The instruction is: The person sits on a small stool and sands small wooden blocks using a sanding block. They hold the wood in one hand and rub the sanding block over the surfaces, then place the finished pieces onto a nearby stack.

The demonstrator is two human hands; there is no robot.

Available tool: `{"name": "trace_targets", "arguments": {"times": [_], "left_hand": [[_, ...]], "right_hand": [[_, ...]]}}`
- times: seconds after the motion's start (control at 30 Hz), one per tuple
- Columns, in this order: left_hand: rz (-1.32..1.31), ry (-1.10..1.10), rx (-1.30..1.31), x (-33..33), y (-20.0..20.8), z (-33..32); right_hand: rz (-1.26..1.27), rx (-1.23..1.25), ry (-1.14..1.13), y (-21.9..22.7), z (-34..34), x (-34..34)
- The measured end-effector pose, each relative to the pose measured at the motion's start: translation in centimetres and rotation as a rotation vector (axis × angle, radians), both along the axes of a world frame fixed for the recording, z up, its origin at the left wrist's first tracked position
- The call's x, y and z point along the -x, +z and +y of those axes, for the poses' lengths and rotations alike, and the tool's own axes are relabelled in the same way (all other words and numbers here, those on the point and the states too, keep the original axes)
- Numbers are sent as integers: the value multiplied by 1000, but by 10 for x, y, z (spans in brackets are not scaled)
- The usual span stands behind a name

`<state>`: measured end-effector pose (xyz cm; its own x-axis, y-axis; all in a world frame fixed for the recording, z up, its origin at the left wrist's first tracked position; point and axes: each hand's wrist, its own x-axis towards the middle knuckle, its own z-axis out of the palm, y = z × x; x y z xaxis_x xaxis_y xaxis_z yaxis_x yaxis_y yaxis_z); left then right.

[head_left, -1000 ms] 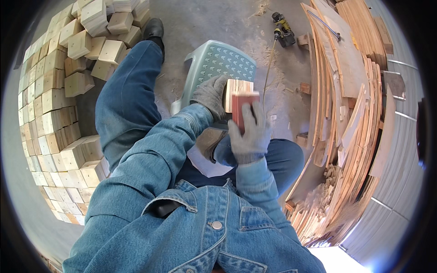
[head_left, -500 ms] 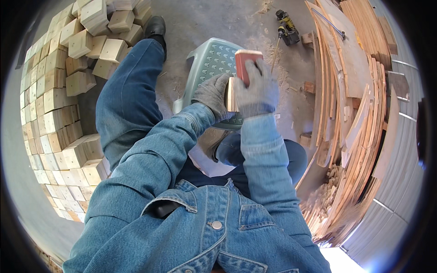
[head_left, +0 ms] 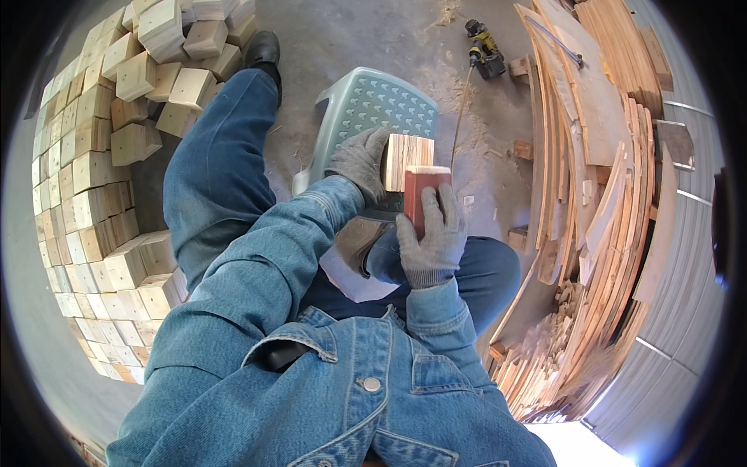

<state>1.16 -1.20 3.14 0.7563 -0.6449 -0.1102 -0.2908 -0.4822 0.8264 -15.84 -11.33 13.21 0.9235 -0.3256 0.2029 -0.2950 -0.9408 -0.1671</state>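
Observation:
On a pale green plastic stool (head_left: 381, 97) with a studded top, my gloved left hand (head_left: 360, 165) grips a wooden block (head_left: 409, 156) by its left side. Layered stripes of light and dark wood show on the block's upward face. My right hand (head_left: 436, 241), also in a grey glove, is closed round a reddish-brown sanding block (head_left: 422, 191) with a pale end. The sanding block overlaps the near right corner of the wooden block; whether they touch I cannot tell.
Many cut wooden blocks (head_left: 97, 171) are stacked on the left, some loose on top. Long boards (head_left: 615, 210) lean in a pile on the right. A yellow and black cordless drill (head_left: 485, 50) with a long bit lies on the dusty floor (head_left: 311, 31).
My right hand has drawn the sanding block toward me, from beyond the wooden block to its near edge, uncovering the striped face. My left hand has barely moved.

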Motion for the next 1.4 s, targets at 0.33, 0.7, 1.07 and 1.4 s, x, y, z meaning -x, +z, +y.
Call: {"name": "trace_targets", "arguments": {"times": [0.33,0.7,1.07,1.4], "left_hand": [[11,3,24,-1,-5,-1],[-54,4,74,1,-17,-5],[-46,-17,11,1,-13,-5],[8,-28,-28,2,-15,-3]], "right_hand": [[-40,-20,28,-4,-28,-68],[-4,5,2,-3,-49,-109],[36,0,-20,4,-4,4],[-16,-28,-21,-6,-50,-107]]}}
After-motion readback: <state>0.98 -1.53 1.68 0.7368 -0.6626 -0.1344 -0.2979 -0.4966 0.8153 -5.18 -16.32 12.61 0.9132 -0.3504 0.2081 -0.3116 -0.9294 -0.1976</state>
